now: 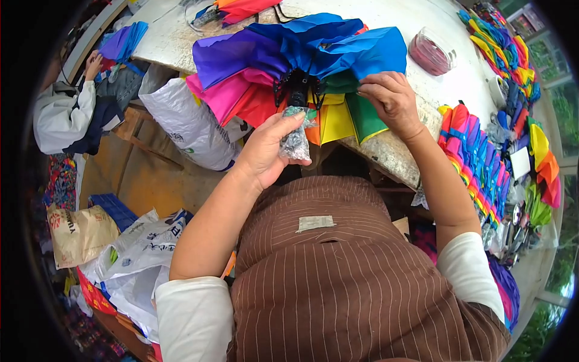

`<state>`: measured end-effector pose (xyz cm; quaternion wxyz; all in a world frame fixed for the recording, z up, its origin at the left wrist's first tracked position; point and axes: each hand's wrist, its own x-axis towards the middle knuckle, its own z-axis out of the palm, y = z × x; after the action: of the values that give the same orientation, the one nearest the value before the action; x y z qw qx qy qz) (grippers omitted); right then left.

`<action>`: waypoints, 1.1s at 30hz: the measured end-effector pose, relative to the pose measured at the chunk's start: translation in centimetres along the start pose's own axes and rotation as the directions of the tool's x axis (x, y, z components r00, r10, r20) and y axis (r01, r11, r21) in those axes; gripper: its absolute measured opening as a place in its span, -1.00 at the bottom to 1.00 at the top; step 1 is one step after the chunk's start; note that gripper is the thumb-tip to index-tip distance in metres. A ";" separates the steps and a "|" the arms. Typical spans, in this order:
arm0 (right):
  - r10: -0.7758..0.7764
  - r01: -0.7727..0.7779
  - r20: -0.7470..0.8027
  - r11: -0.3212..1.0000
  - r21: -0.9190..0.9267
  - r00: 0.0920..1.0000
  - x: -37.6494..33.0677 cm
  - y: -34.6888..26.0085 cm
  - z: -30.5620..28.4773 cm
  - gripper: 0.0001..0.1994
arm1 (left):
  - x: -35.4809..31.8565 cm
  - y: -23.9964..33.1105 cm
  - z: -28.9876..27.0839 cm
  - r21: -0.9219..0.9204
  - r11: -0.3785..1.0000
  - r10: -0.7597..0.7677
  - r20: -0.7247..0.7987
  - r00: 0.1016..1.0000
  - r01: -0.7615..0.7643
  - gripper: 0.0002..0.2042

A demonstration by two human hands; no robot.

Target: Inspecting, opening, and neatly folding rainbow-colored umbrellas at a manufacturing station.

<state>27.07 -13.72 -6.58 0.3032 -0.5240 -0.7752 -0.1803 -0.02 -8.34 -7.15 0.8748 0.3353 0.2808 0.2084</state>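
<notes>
while the left hand (pixel 265 148) grips the plastic-wrapped handle (pixel 294 142) of a rainbow umbrella (pixel 298 48) at twelve o'clock, its canopy (pixel 338 51) spreads loose and seems yet to be furled, the right hand (pixel 389 99) bunched by the green panel (pixel 365 117), whether pinching i cannot tell, with bundled umbrellas (pixel 473 158) at three.

Left fingers (pixel 289 123) hold a wrapped handle (pixel 295 145); the umbrella (pixel 338 42) fans beyond them, right fingers (pixel 383 84) at its right side, tub (pixel 431 54) beyond those.

Pale worktable (pixel 431 15), brown floor (pixel 145 166), windows (pixel 562 117) at right, greenery (pixel 567 223) outside
</notes>
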 end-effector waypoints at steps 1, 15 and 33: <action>-0.001 0.001 0.001 1.000 0.010 1.000 -0.1 -0.4 0.1 -0.88 | 0.1 -0.2 -0.4 -0.010 1.000 -0.003 -0.003 1.000 0.003 -0.78; 0.106 -0.781 0.882 0.520 0.345 0.460 -2.9 -11.3 4.1 -0.56 | 0.6 0.1 0.0 -0.135 0.990 0.018 -0.063 0.998 -0.026 -0.75; 0.229 -0.293 0.773 -0.832 0.471 0.592 -1.7 -6.8 8.6 -0.45 | -1.3 -6.1 1.3 0.807 0.488 0.361 0.161 0.919 -0.333 -0.41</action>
<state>18.85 -12.44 -13.92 0.5966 -0.2486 -0.1455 0.7491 0.84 -13.90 -10.20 0.5526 0.7487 0.2846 0.2304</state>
